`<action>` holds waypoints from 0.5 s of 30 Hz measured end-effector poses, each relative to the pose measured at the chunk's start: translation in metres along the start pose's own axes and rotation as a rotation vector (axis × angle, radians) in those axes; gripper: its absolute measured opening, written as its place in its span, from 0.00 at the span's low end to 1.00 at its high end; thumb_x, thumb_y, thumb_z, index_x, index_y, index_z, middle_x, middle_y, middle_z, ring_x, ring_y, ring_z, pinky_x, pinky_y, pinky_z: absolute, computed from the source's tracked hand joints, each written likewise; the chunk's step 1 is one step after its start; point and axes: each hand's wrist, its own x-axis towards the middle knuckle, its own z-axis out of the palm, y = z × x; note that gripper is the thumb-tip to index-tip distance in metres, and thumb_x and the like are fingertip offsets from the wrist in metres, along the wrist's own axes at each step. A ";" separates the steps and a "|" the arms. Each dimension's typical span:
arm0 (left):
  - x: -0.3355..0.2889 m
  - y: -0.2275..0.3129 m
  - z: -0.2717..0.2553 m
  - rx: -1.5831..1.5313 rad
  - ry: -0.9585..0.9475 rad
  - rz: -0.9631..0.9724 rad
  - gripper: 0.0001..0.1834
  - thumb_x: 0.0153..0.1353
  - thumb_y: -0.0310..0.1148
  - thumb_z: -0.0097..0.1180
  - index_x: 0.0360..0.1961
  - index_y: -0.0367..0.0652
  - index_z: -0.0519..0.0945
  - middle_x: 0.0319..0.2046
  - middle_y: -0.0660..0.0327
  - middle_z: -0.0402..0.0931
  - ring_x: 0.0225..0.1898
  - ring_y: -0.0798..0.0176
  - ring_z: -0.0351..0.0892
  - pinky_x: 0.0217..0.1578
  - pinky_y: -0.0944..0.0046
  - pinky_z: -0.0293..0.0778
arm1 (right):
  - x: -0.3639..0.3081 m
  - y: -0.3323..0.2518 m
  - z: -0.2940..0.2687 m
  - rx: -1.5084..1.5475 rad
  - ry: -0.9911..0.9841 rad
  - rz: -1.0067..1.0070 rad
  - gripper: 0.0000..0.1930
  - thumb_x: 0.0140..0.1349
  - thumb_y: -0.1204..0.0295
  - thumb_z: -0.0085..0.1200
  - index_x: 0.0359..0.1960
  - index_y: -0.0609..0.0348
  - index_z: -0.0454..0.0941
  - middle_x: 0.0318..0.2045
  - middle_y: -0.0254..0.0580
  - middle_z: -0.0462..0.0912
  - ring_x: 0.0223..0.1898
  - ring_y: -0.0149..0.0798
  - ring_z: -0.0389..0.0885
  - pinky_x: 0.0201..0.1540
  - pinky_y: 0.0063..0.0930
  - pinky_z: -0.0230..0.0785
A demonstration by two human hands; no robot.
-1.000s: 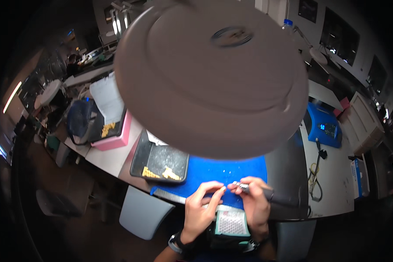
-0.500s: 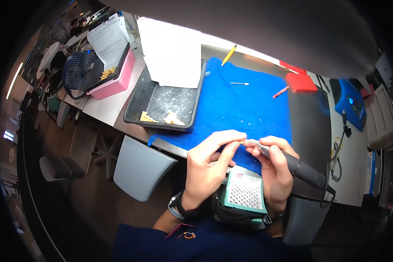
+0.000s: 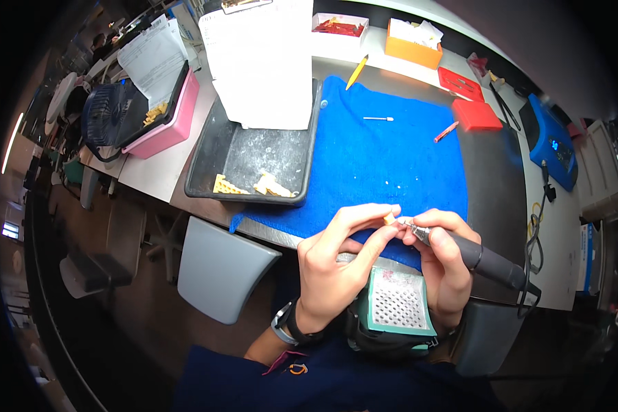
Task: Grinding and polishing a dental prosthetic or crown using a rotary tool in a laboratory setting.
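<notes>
Pinched between the thumb and fingers of my left hand (image 3: 333, 257) is a small yellowish piece (image 3: 389, 219), too small to name more exactly. My right hand (image 3: 446, 275) is closed round a dark grey rotary handpiece (image 3: 493, 264), its metal tip pointing left, close to the piece. Whether the tip touches it I cannot tell. Both hands meet over the near edge of a blue towel (image 3: 384, 165). Just below them is a green-framed box with a perforated grey top (image 3: 398, 305). The handpiece's cord (image 3: 525, 295) runs off its right end.
A black tray (image 3: 247, 197) with yellowish pieces and papers stands left of the towel. Beyond the towel are a yellow pencil (image 3: 357, 72), red cases (image 3: 477, 115) and an orange box (image 3: 412, 51). At right sits a blue control unit (image 3: 553, 147); at far left, a pink bin (image 3: 165, 123).
The view has shifted, bringing the boxes at the back into sight. My hands appear slightly farther right and keep the same grips on the small piece and the handpiece.
</notes>
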 end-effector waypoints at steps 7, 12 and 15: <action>-0.001 -0.004 -0.003 -0.013 -0.027 -0.018 0.14 0.66 0.19 0.66 0.51 0.30 0.80 0.48 0.48 0.88 0.45 0.64 0.90 0.32 0.73 0.86 | -0.002 0.004 -0.001 -0.024 -0.042 -0.111 0.12 0.68 0.80 0.49 0.47 0.76 0.82 0.41 0.57 0.87 0.43 0.40 0.86 0.54 0.33 0.77; 0.001 -0.002 -0.004 0.004 -0.017 0.014 0.13 0.66 0.19 0.66 0.51 0.31 0.81 0.47 0.48 0.88 0.44 0.65 0.90 0.31 0.73 0.86 | 0.001 0.000 0.002 -0.020 -0.047 -0.084 0.12 0.69 0.81 0.49 0.47 0.75 0.82 0.42 0.56 0.87 0.45 0.40 0.85 0.55 0.33 0.76; 0.001 -0.005 0.000 0.018 0.009 0.010 0.13 0.65 0.19 0.67 0.50 0.31 0.83 0.46 0.50 0.89 0.43 0.65 0.91 0.29 0.73 0.84 | 0.001 -0.001 0.003 -0.018 0.027 -0.006 0.11 0.69 0.80 0.50 0.47 0.75 0.83 0.41 0.56 0.87 0.45 0.40 0.85 0.55 0.33 0.76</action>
